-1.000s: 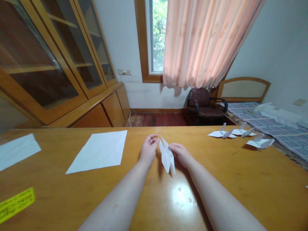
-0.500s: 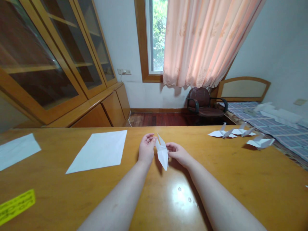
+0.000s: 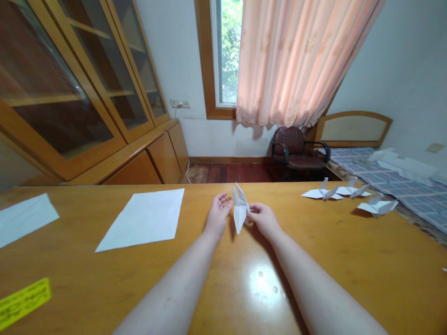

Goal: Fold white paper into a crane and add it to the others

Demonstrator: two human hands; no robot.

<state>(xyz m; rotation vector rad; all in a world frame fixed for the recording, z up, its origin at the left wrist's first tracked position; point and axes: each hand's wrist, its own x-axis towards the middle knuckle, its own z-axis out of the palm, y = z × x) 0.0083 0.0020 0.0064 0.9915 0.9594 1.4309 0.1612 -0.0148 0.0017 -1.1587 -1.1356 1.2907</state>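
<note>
A small white folded paper crane (image 3: 240, 210) is held up just above the wooden table (image 3: 314, 260), near its middle. My left hand (image 3: 218, 215) pinches the crane's left side with curled fingers. My right hand (image 3: 264, 217) grips its right side, thumb and fingers pressed on the paper. The crane's thin points stick upward and its pointed wing hangs down between the two hands.
A flat white sheet (image 3: 146, 218) lies left of my hands, another sheet (image 3: 24, 217) at the far left edge, and a yellow slip (image 3: 21, 301) near the front left. Finished paper cranes (image 3: 335, 191) sit at the far right. Beyond the table stand a chair (image 3: 296, 151), a cabinet and a bed.
The crane has been turned and raised slightly toward the far edge; its long wing, which lay lower and pointed toward me, now hangs shorter between the hands. Both hands closed in a little.
</note>
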